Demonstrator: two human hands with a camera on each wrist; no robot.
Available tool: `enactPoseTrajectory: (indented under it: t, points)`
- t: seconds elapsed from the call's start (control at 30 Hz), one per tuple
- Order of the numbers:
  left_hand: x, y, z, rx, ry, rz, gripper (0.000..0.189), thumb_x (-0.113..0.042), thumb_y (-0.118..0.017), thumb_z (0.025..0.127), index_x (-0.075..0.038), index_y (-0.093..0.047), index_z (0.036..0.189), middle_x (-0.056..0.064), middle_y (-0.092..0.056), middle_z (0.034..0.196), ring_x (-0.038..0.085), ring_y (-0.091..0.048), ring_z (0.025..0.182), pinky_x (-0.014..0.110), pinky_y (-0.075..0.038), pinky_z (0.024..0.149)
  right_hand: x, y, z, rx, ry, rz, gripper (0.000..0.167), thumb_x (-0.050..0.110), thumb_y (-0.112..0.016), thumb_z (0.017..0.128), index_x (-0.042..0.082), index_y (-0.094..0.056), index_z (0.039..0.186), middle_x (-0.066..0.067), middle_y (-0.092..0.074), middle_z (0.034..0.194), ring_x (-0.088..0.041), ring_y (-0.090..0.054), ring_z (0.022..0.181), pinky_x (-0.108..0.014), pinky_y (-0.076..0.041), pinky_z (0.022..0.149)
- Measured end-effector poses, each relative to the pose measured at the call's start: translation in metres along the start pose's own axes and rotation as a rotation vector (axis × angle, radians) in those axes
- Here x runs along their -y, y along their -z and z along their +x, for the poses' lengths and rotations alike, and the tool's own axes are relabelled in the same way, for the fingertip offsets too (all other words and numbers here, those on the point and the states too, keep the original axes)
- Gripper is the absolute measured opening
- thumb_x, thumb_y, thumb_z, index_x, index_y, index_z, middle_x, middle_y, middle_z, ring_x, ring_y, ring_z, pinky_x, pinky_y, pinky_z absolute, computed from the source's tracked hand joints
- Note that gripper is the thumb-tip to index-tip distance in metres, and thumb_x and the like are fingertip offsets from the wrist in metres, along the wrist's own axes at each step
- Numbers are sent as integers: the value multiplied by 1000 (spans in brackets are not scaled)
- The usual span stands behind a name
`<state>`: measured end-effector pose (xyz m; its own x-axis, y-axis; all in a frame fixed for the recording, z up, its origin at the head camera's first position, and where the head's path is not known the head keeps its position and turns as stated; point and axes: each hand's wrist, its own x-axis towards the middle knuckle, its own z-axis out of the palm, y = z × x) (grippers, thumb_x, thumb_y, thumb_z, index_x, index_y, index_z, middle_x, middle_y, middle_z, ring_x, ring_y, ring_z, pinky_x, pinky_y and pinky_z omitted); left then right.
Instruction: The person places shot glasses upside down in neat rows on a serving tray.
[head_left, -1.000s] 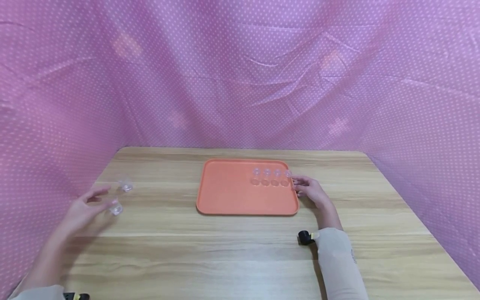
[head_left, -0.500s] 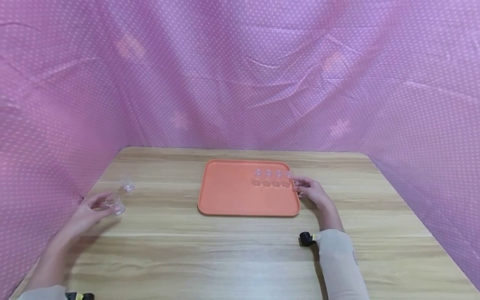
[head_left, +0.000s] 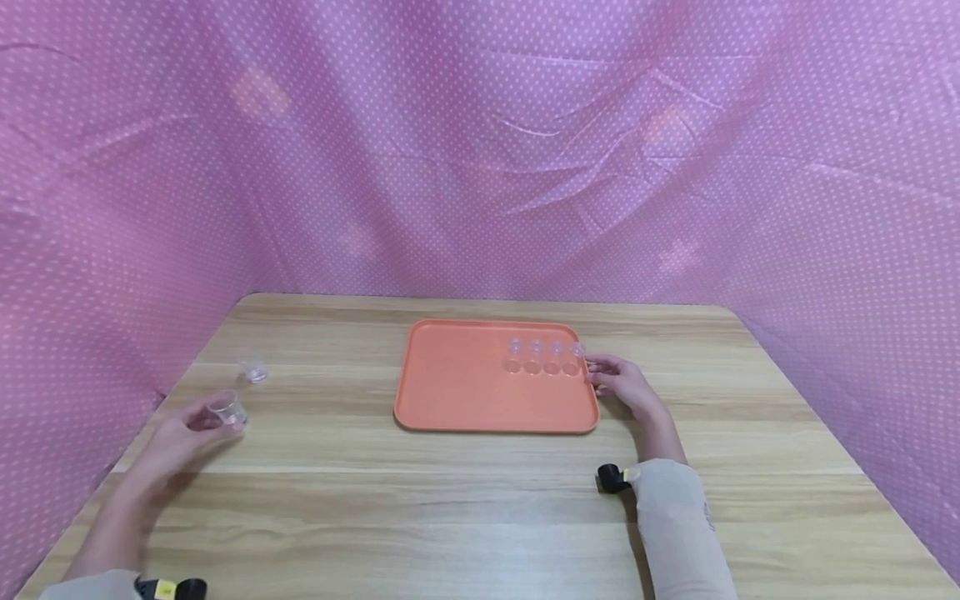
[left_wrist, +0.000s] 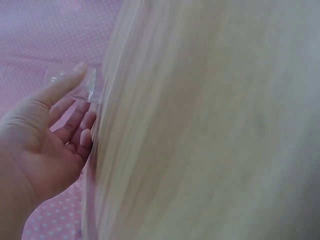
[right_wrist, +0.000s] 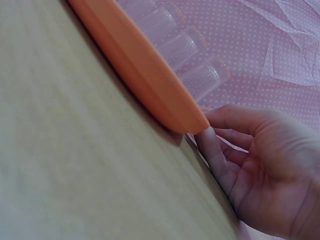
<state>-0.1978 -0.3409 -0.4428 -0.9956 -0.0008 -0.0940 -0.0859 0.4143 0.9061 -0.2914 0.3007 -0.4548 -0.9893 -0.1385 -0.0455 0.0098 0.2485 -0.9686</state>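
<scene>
Nearest, a mark [head_left: 708, 512] on my right sleeve [head_left: 675, 525] is too small to read. A second ago my left hand [head_left: 178, 440] was a blur at one clear cup [head_left: 231, 407]; now its thumb and fingers pinch that cup, at the left of the table [head_left: 450, 508]. A second cup [head_left: 256, 372] sits beyond it. The parted fingers of my right hand [head_left: 624, 386] touch the right rim of one orange tray [head_left: 465, 400]. Four more cups [head_left: 533, 365] stand in a row at its far right; a dotted pink curtain [head_left: 465, 183] hangs behind.
</scene>
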Motion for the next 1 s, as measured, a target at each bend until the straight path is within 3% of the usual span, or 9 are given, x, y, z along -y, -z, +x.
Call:
enactPoseTrajectory:
  t: [0.1, 0.23, 0.4, 0.5, 0.63, 1.0]
  points:
    - [3, -2, 2, -36, 8, 77, 76, -33, -69, 82, -6, -31, 141, 8, -51, 112, 3, -50, 88, 18, -42, 73, 0, 0, 0, -1, 1, 0, 44, 2, -55, 89, -9, -43, 130, -22, -52, 110, -11, -58, 82, -26, -50, 72]
    - [6, -6, 5, -73, 8, 177, 80, -36, -69, 81, 2, -29, 139, 24, -46, 119, 16, -48, 93, 26, -40, 75, -1, 1, 1, -2, 3, 3, 44, 1, -55, 89, -9, -43, 129, -22, -52, 109, -11, -58, 82, -26, -51, 72]
    - [9, -10, 8, -131, -32, 266, 76, -35, -68, 82, 7, -34, 135, 30, -48, 117, 25, -49, 95, 28, -38, 74, -2, 0, 2, 0, 8, 5, 44, 0, -55, 89, -10, -42, 129, -24, -51, 111, -11, -58, 82, -26, -51, 72]
    - [9, -11, 9, -142, -29, 275, 74, -35, -68, 83, 8, -35, 134, 33, -46, 118, 35, -49, 98, 38, -41, 81, -2, 0, 3, -6, 11, 4, 43, 0, -54, 89, -10, -42, 129, -25, -52, 110, -10, -58, 81, -26, -51, 71]
    - [9, -11, 10, -135, 11, 282, 75, -36, -66, 84, 10, -33, 134, 37, -40, 122, 49, -40, 108, 59, -30, 89, -2, 0, 2, -10, 10, 2, 43, 0, -54, 89, -10, -42, 129, -24, -52, 109, -10, -58, 80, -26, -51, 70]
    - [8, -13, 10, -173, 32, 330, 74, -37, -65, 83, 11, -37, 131, 36, -44, 118, 48, -44, 103, 58, -33, 86, -2, 0, 1, -5, -1, 11, 44, 1, -54, 89, -10, -41, 130, -22, -52, 109, -10, -57, 81, -25, -50, 71]
